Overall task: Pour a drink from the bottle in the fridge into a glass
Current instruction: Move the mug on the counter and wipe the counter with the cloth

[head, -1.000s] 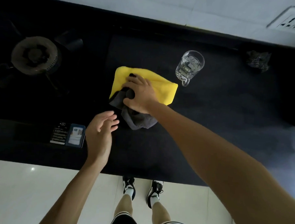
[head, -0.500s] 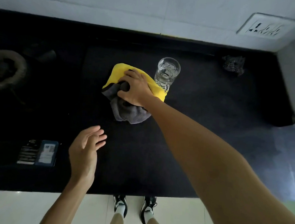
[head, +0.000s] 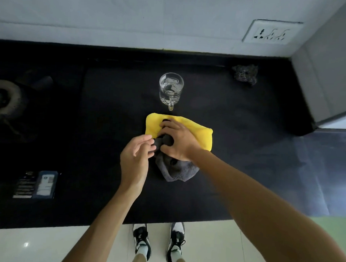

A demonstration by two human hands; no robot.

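Note:
A clear glass mug (head: 171, 89) with liquid in it stands upright on the black counter (head: 236, 153), its handle towards me. Just in front of it lies a yellow and grey cloth (head: 200, 132). My right hand (head: 178, 142) presses down on the cloth, fingers bent into its grey part. My left hand (head: 136, 159) is beside it on the left, fingers curled, its fingertips at the cloth's grey edge. No bottle is in view.
A gas burner (head: 5, 99) sits at the counter's left end. A dark crumpled scrubber (head: 245, 73) lies at the back right near a grey fridge side (head: 327, 74). A labelled sticker (head: 37, 184) is on the counter front left. A wall socket (head: 271, 33) is above.
The cloth under my right hand has slid back from beside the mug to in front of it. My left hand has come up from the counter's front to the cloth's grey edge.

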